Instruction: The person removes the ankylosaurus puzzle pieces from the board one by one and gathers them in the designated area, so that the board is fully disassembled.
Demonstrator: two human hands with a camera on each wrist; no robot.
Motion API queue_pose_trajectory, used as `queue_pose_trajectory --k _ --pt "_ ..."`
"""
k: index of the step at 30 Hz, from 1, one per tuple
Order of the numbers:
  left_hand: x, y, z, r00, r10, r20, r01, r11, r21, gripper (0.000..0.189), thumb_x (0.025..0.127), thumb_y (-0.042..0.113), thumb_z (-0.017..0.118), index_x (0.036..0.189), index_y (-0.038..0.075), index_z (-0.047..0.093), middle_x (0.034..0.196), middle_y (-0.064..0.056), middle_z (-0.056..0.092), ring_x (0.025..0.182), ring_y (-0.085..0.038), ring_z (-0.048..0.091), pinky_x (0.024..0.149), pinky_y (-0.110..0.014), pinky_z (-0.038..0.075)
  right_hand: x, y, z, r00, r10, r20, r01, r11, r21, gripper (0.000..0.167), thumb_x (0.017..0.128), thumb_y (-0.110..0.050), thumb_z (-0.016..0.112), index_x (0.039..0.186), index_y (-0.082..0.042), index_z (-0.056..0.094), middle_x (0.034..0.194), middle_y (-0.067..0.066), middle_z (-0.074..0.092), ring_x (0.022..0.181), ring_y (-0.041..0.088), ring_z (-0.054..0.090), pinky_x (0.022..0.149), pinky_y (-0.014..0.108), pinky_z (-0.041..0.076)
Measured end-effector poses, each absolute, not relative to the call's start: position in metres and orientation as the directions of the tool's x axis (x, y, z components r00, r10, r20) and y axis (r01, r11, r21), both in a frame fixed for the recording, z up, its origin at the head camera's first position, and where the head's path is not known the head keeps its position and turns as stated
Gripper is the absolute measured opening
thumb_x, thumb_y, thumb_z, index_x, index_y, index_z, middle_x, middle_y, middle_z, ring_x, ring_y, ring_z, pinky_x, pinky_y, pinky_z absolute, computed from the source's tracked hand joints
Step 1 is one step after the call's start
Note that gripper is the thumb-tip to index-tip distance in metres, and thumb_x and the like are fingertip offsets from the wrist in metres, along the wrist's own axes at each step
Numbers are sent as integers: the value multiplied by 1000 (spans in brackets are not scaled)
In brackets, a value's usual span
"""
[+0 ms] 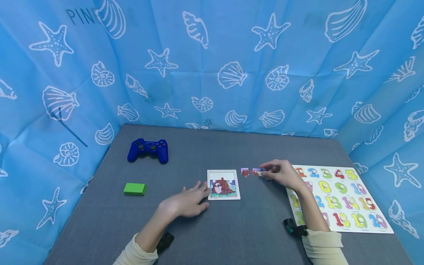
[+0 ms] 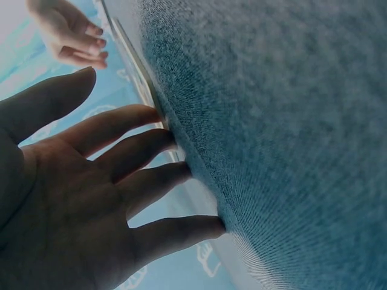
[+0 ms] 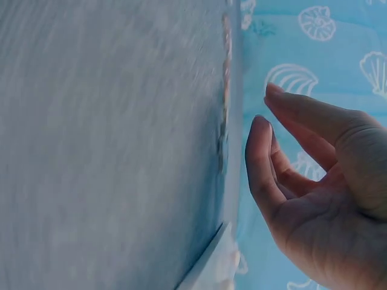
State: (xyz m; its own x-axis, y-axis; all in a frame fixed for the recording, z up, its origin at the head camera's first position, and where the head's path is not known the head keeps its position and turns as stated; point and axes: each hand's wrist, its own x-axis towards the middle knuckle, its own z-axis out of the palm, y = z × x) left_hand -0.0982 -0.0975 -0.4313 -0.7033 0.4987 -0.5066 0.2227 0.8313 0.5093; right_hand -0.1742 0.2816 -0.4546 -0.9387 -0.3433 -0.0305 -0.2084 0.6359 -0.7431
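A small white puzzle tray [image 1: 223,174] lies near the middle of the table, its lower part filled with a colourful picture and its top part bare. My left hand [image 1: 189,200] rests beside it with spread fingers, the tips at its left edge. To the right of the tray are small puzzle pieces [image 1: 245,172] with red on them. Over the rightmost of these reaches my right hand [image 1: 281,174], fingers bent. In the right wrist view, thumb and fingertips [image 3: 260,124] stand slightly apart with nothing between them, and the pieces [image 3: 227,78] lie flat on the table.
A white number board [image 1: 344,200] with colourful knobbed numerals lies under and beside the right forearm. On the left are a green block [image 1: 134,189] and, farther back, a blue game controller [image 1: 148,150]. Blue shell-patterned curtains [image 1: 212,73] surround the grey table [image 1: 185,154].
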Motion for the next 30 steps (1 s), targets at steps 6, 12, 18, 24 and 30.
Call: queue_pose_trajectory --k 6,12,18,24,30 --pt "-106 -101 -453 -698 517 -496 243 822 515 62 115 38 52 171 17 37 184 -10 20 172 -34 13 132 -75 19 -172 260 -454 -921 -390 -4 -241 578 -779 27 99 -10 78 124 0 79 112 20 80 85 16 71 67 22 55" --pt "-112 -105 -479 -707 529 -469 274 816 509 64 114 43 53 171 22 35 184 -8 17 173 -34 11 130 -78 19 -169 230 -454 -877 -481 -6 -261 486 -834 27 99 -7 78 124 3 78 115 20 80 91 17 71 72 21 56" --pt "-109 -103 -470 -715 528 -459 282 818 502 64 114 42 53 171 21 36 184 -10 18 172 -36 13 130 -78 20 -167 200 -453 -834 -551 -29 -263 444 -857 27 100 -7 76 125 4 77 111 21 80 90 17 72 76 19 56" --pt "-109 -103 -471 -713 527 -461 290 822 491 63 114 42 54 171 20 37 184 -10 20 172 -36 14 129 -78 21 -167 173 -453 -791 -609 -58 -251 409 -877 26 102 -8 74 124 4 77 115 23 80 94 19 76 79 21 60" --pt "-110 -104 -474 -703 533 -471 285 818 500 63 114 45 52 171 22 36 184 -9 17 172 -35 11 130 -78 19 -170 147 -456 -758 -643 -111 -238 431 -870 24 103 -8 72 123 3 78 110 21 82 91 17 75 77 23 60"
